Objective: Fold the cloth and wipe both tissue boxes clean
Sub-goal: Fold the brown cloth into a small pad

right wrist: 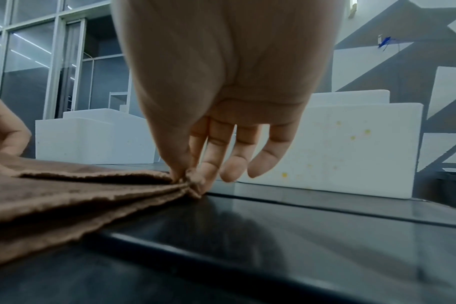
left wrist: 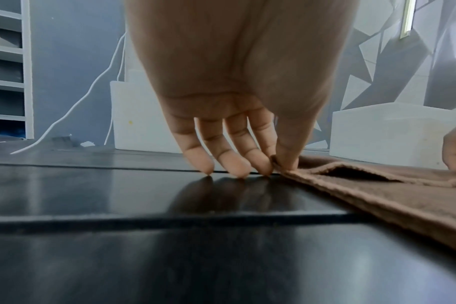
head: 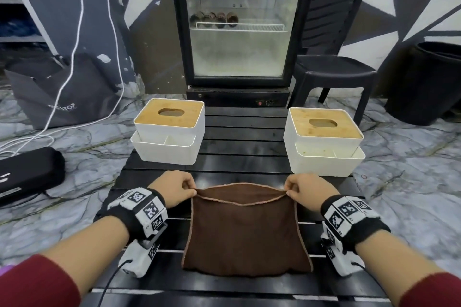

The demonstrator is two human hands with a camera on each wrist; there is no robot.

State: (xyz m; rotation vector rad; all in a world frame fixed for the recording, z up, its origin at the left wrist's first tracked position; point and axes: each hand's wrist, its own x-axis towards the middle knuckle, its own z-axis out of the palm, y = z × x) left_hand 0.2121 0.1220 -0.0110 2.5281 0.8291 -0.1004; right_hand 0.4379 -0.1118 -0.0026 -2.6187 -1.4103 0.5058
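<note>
A brown cloth [head: 245, 229] lies doubled over on the black slatted table [head: 237, 137], its two far edges slightly apart. My left hand [head: 185, 188] pinches the cloth's far left corner [left wrist: 281, 164] between thumb and forefinger, the other fingertips [left wrist: 209, 167] touching the table. My right hand [head: 294, 188] pinches the far right corner [right wrist: 188, 176] the same way. Two white tissue boxes with bamboo lids stand behind: the left box [head: 169, 129] and the right box [head: 324, 139]. The right box's front [right wrist: 351, 152] shows small yellow specks.
A glass-door fridge [head: 239, 25] stands beyond the table's far edge. A black plastic chair [head: 334, 67] and a dark bin [head: 429, 82] are at the right. On the marble floor to the left lie a grey bag [head: 62, 92], white cables and a black case [head: 27, 172].
</note>
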